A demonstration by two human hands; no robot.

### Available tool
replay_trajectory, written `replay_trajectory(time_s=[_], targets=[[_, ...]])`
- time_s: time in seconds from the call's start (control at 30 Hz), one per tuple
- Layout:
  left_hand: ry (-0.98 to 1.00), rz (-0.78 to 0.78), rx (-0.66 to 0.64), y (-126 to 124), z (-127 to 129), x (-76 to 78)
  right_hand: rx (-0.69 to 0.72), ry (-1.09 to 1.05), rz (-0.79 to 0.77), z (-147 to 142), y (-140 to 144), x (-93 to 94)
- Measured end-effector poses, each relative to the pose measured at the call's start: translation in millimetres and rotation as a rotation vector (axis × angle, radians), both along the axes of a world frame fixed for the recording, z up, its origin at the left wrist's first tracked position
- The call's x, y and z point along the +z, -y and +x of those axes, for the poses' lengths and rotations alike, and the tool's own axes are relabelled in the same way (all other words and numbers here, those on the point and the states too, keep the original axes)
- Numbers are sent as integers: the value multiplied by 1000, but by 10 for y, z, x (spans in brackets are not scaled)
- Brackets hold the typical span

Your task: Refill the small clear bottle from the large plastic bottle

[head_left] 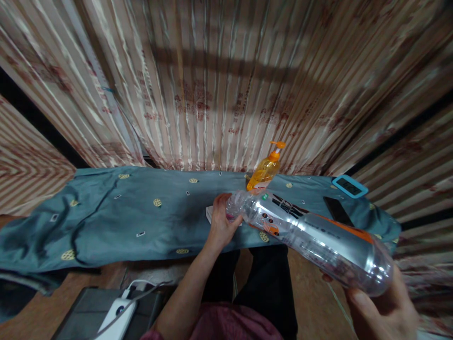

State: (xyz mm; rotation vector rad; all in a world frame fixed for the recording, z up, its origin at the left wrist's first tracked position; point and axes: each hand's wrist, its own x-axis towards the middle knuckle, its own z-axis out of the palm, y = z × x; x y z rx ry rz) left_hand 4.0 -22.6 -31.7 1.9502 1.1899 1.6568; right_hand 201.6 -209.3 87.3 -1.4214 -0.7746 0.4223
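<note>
A large clear plastic bottle [318, 236] with a silver and orange label is held tilted in front of me, its neck up and to the left, its base down and to the right. Around the neck end, the fingers of my left hand [222, 219] are closed. My right hand [384, 302] grips the base from below. No liquid shows inside the bottle. Just behind the neck, an orange pump bottle [264, 172] stands on the table. Part of a white flat item [208, 215] shows beneath my left hand; its kind is hidden.
A blue-green patterned cloth [106, 217] covers the narrow table. At the right lie a dark phone-like slab [338, 211] and a blue-framed digital display [350, 185]. Striped curtains [212, 94] hang behind. A white power bank [118, 316] with a cable lies at lower left.
</note>
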Motion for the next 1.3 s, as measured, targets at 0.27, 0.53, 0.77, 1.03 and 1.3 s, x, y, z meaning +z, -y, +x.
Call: replay_trajectory(time_s=[0.27, 0.53, 0.77, 1.03, 1.3], targets=[[-11, -4, 3, 5, -4, 14, -14, 29, -27, -2, -7, 19], [3, -3, 0, 13, 1, 27, -8, 8, -25, 9, -6, 7], [19, 9, -4, 8, 2, 12, -18, -3, -28, -59, -9, 70], [12, 12, -3, 9, 2, 17, 1, 16, -6, 57, 3, -26], [-4, 4, 3, 17, -1, 29, -4, 44, -41, 55, 11, -38]])
